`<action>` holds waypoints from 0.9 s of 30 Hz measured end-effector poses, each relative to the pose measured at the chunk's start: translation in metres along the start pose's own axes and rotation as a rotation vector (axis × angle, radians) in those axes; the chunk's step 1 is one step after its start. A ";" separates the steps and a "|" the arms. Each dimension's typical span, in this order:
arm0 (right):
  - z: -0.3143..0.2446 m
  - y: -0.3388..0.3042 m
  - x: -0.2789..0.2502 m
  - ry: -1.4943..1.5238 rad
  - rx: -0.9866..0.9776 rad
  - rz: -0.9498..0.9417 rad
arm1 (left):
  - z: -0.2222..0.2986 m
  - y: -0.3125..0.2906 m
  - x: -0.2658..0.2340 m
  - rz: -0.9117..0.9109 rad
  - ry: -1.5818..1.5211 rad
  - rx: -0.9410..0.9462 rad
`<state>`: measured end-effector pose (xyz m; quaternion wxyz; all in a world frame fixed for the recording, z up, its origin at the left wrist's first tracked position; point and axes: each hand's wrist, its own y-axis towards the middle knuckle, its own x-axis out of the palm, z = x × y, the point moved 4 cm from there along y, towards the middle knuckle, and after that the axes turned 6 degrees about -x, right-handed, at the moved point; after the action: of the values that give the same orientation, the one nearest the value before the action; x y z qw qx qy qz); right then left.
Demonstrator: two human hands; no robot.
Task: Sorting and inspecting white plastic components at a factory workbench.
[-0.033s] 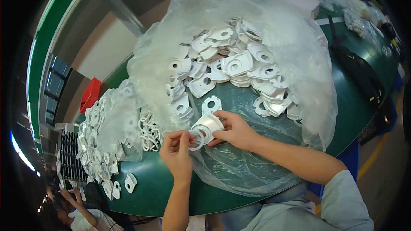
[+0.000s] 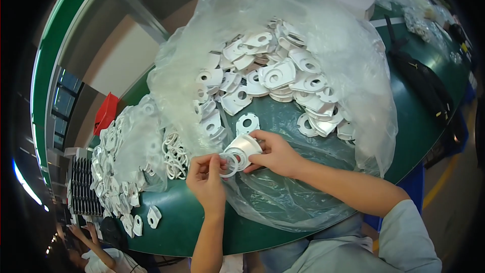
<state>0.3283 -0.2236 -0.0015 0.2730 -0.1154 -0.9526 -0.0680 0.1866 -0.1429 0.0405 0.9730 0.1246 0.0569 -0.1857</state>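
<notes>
My right hand (image 2: 275, 154) is closed around a white plastic cover (image 2: 244, 144), a flared piece with a round collar at its lower left. Between the thumb and fingers of my left hand (image 2: 207, 174) is a thin white ring (image 2: 230, 174), held tilted right at the collar. The ring overlaps the collar in view; whether they touch I cannot tell. Just beyond my hands a loose white cover (image 2: 247, 123) with a round hole lies on clear plastic. Several white rings (image 2: 175, 154) are heaped to the left of my left hand.
A large translucent bag (image 2: 361, 91) spreads over the green table (image 2: 174, 232), with many white covers (image 2: 277, 75) piled inside its opening. More white parts (image 2: 113, 172) lie at the left beside a black rack (image 2: 86, 186) and red bin (image 2: 105, 114). Another person's arm (image 2: 96, 246) shows lower left.
</notes>
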 end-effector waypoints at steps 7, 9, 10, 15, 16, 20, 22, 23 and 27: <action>0.003 0.000 -0.002 -0.015 -0.011 -0.037 | -0.005 -0.006 0.012 0.024 -0.079 -0.084; 0.002 -0.001 -0.001 -0.013 -0.021 -0.043 | -0.007 -0.008 0.009 0.055 -0.058 -0.132; 0.002 0.000 0.000 -0.007 -0.021 -0.049 | -0.008 -0.008 0.010 0.051 -0.053 -0.131; 0.004 -0.001 0.001 0.014 -0.025 -0.070 | -0.004 -0.012 0.018 0.134 -0.073 0.007; 0.004 -0.002 0.002 0.032 -0.016 -0.051 | -0.004 -0.012 0.018 0.133 -0.070 0.007; 0.003 -0.002 0.001 0.080 0.005 -0.023 | -0.011 -0.011 0.016 0.129 -0.064 0.003; 0.002 -0.002 0.001 0.088 0.007 -0.019 | -0.012 -0.011 0.016 0.124 -0.031 0.004; 0.002 -0.002 0.000 0.096 0.011 -0.014 | -0.012 -0.012 0.017 0.124 -0.036 0.010; 0.001 -0.004 0.001 0.116 0.010 -0.015 | -0.010 -0.013 0.018 0.132 -0.046 0.022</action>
<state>0.3262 -0.2268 -0.0016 0.3277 -0.1030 -0.9364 -0.0719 0.1980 -0.1585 0.0247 0.9828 0.1343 0.0242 -0.1248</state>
